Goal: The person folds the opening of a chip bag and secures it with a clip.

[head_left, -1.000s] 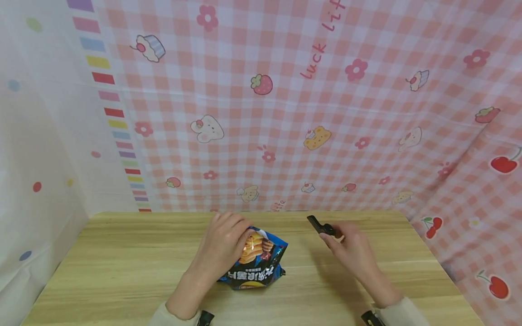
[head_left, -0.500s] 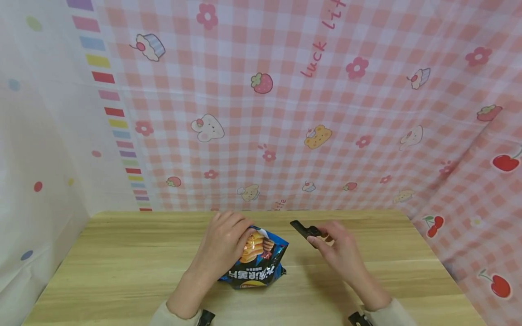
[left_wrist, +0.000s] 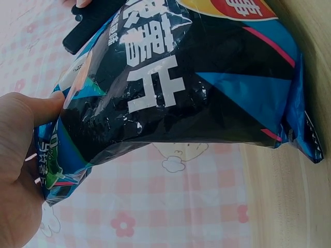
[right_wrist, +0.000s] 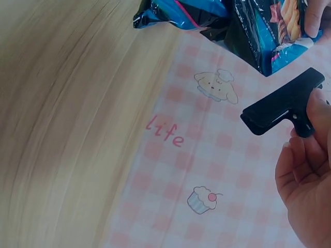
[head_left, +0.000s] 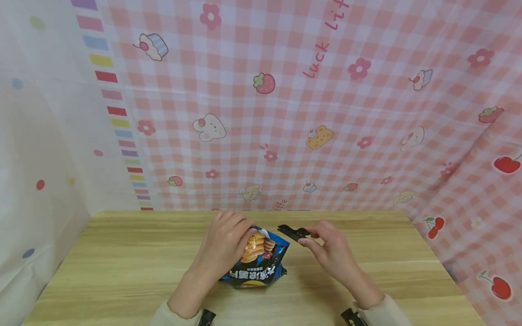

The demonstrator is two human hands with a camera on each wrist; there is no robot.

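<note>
A black and blue bag of chips stands on the wooden table near the middle of the head view. My left hand grips its upper edge; in the left wrist view the thumb presses on the front and the other fingers are mostly behind it. My right hand pinches a black bag clip by its handle. The clip's long bar points toward the bag's top corner. In the right wrist view the clip lies below the bag, with a gap between them.
The wooden table reaches back to a pink checked cloth hanging behind it. A white dotted cloth hangs at the left, and more checked cloth at the right. Dark wrist straps show at the sleeves.
My right hand has moved left with the bag clip, bringing it close to the bag's top corner, and the clip has turned flatter. The left hand and the bag have stayed in place.
</note>
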